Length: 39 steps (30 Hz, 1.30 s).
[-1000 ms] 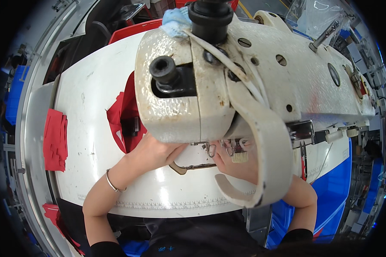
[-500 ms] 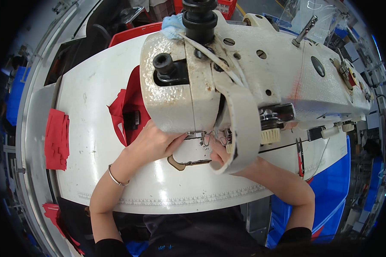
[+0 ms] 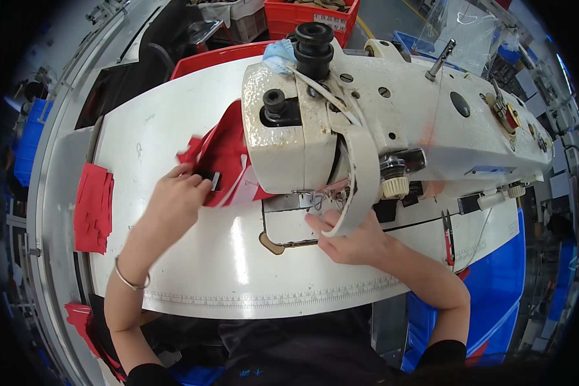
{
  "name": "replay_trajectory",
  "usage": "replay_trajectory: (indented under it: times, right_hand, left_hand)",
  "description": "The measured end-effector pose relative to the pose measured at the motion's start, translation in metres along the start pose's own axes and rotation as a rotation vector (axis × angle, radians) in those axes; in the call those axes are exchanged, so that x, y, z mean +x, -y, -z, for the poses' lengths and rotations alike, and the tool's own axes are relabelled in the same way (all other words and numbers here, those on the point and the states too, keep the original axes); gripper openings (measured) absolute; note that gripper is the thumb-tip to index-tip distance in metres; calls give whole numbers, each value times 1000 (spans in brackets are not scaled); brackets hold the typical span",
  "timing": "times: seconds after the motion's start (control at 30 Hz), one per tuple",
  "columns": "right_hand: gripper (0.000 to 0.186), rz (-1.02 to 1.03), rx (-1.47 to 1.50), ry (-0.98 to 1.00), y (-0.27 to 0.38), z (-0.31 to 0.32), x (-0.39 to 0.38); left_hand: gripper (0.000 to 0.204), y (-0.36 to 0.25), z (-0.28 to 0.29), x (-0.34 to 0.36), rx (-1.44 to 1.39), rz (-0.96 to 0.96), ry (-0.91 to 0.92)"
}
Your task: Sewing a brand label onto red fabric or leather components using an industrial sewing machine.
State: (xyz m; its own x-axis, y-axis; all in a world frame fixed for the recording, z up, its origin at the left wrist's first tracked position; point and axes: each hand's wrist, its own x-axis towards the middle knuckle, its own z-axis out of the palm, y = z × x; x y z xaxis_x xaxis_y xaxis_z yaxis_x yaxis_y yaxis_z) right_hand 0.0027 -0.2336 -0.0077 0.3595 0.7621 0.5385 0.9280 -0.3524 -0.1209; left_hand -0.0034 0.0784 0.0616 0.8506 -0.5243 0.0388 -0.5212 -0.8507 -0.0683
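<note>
Red crate (image 3: 276,19), top centre of the frame: open, tan and brownish pieces heaped inside, pale label on its side
Grey crate (image 3: 248,29), just left of it: whitish cloth at its top
Red tray (image 3: 215,59), upper centre, behind the table: long rim showing, contents hidden
Blue bin (image 3: 492,270), right of the frame, beside the table's edge: open, smooth inner walls, a scrap of red in its lower part
Blue container (image 3: 27,148), far left: contents too small to tell
White table (image 3: 154,135), across the middle: curved by the lens, ruler scale printed along its near edge
Sewing machine (image 3: 289,154), centre to right: cream body, stained in places, black knobs, light-blue rag (image 3: 279,56) tucked beside the upper one, curved cream guard (image 3: 363,174) in front of the needle area
Red cloth (image 3: 228,145), on the table left of the machine head and partly hidden by it: folded, a white strip and a black-and-white label upon it
Left hand (image 3: 177,199), left of centre: fingers and thumb pinching the red cloth near the label, slightly blurred
Right hand (image 3: 354,239), centre: fingers partly curled, fingertips near the needle area; whether they pinch anything, cannot tell
Red stack (image 3: 93,209), left table edge: layered flat pieces
Snips (image 3: 448,238), right part of the table: dark blades, red handle
Room: grey floor with yellow line, top right of centre; clear plastic sheeting (image 3: 460,38), upper right
</note>
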Motion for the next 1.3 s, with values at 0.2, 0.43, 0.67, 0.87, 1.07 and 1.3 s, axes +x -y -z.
replay_trajectory:
  times: [0.2,0.43,0.67,0.87,1.07,1.3]
  right_hand:
    - [39,-121,170,-18,55,24,0]
    - [74,-464,809,24,100,21,7]
    - [35,-732,1375,-498,140,7,24]
    - [9,-538,934,-583,129,61,31]
    - [13,-603,965,-280,124,89,41]
    - [17,-637,1092,-186,113,104,33]
  left_hand:
    - [26,1,55,-61,-1545,547,-140]
    - [38,-115,-8,-92,-2178,584,-922]
    - [41,-157,-9,-99,-2344,577,-1112]
    - [36,-151,10,-149,-1724,662,-855]
    - [68,-141,78,-103,-838,214,-594]
    - [15,-134,66,-68,-1510,169,-381]
